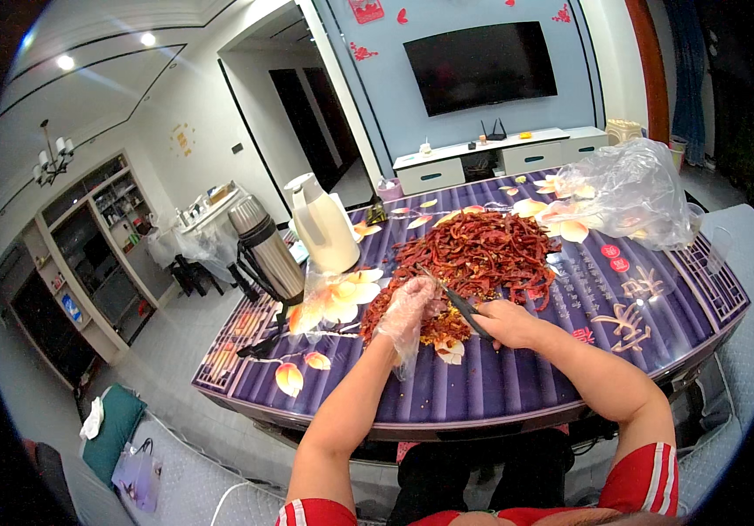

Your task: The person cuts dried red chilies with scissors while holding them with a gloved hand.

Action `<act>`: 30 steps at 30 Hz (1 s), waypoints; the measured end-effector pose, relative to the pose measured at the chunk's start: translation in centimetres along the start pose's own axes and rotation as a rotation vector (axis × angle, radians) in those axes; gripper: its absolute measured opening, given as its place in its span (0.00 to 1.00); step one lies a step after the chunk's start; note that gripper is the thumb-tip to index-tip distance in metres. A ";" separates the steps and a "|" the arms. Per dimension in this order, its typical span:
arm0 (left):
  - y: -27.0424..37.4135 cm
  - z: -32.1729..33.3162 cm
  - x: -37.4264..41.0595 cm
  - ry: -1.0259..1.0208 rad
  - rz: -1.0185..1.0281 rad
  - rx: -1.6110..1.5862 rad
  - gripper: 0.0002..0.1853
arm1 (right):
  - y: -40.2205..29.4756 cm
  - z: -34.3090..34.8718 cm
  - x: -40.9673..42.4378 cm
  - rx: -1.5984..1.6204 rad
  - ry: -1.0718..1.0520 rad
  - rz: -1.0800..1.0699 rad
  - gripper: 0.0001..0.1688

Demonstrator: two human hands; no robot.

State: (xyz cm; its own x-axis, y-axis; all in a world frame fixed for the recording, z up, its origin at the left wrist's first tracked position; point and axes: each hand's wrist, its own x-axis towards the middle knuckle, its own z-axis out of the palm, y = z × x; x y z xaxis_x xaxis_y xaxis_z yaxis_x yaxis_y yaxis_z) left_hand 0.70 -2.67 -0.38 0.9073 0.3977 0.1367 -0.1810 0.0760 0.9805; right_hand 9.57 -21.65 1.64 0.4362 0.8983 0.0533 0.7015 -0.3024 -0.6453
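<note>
A large heap of dried red chili peppers lies on a table with a purple floral cover. At the heap's near edge is my left hand, in a clear plastic glove, its fingers closed around something too small to make out, probably a chili. My bare right hand grips the handles of dark scissors, whose blades point up and left towards the left fingertips. Yellow seeds and cut chili pieces lie below the blades and between the hands.
A steel vacuum flask and a cream thermos jug stand left of the heap. A crumpled clear plastic bag lies at the table's far right. A black item rests near the left edge. Grey padded seating flanks the table.
</note>
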 end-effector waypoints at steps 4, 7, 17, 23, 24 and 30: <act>-0.2 -0.2 0.1 -0.033 0.015 0.003 0.10 | 1.4 0.6 0.7 0.051 -0.047 -0.068 0.27; 0.1 0.3 0.0 -0.022 0.005 -0.031 0.10 | 1.6 0.6 0.8 0.069 -0.090 -0.094 0.26; -0.5 -1.2 0.4 -0.069 -0.033 0.098 0.10 | -1.0 -0.6 -0.4 0.040 -0.092 0.051 0.29; 0.5 0.4 -0.2 -0.054 -0.079 0.099 0.07 | -0.2 -0.2 -0.2 -0.052 -0.063 0.021 0.30; 0.5 0.3 -0.3 -0.054 -0.086 0.105 0.07 | -0.2 -0.2 -0.2 -0.030 -0.074 0.022 0.30; 1.0 -0.4 -0.2 -0.036 -0.175 0.184 0.07 | -1.6 -1.0 -1.0 0.034 -0.111 0.059 0.29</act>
State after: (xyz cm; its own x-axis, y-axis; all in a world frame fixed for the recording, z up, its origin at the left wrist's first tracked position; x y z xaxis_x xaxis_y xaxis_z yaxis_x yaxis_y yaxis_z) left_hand 0.17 -2.28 0.51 0.9323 0.3598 -0.0359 0.0491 -0.0277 0.9984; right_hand 8.50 -22.39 3.38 0.4100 0.9095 -0.0685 0.6561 -0.3463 -0.6705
